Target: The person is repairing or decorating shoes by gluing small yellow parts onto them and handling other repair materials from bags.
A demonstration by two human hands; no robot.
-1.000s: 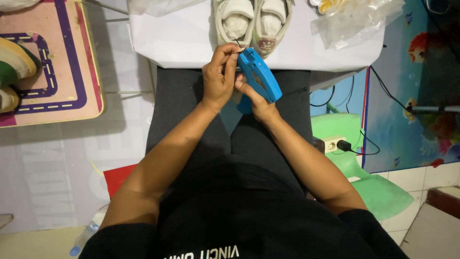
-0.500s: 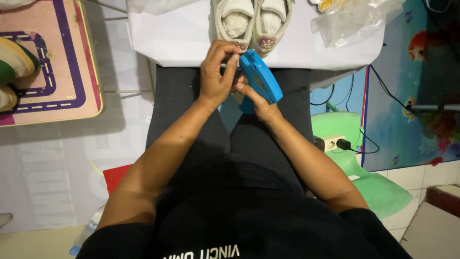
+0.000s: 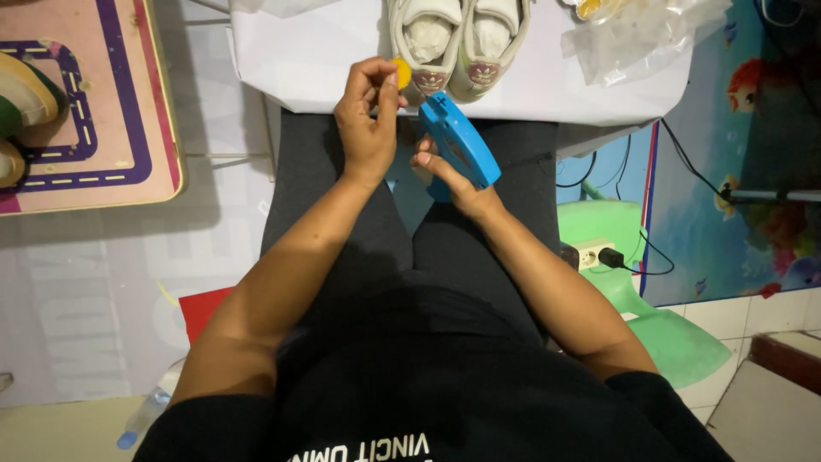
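The left hand (image 3: 369, 120) pinched a small yellow piece (image 3: 401, 73) over the white table's near edge (image 3: 325, 94), while the right hand (image 3: 451, 175) gripped a blue tool (image 3: 462, 141) over the lap, below the white shoes (image 3: 457, 38).

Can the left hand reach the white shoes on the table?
Probably yes. The left hand is right beside the white shoes with nothing between them, but its fingertips already pinch a small yellow piece, so it would need to put that down first.
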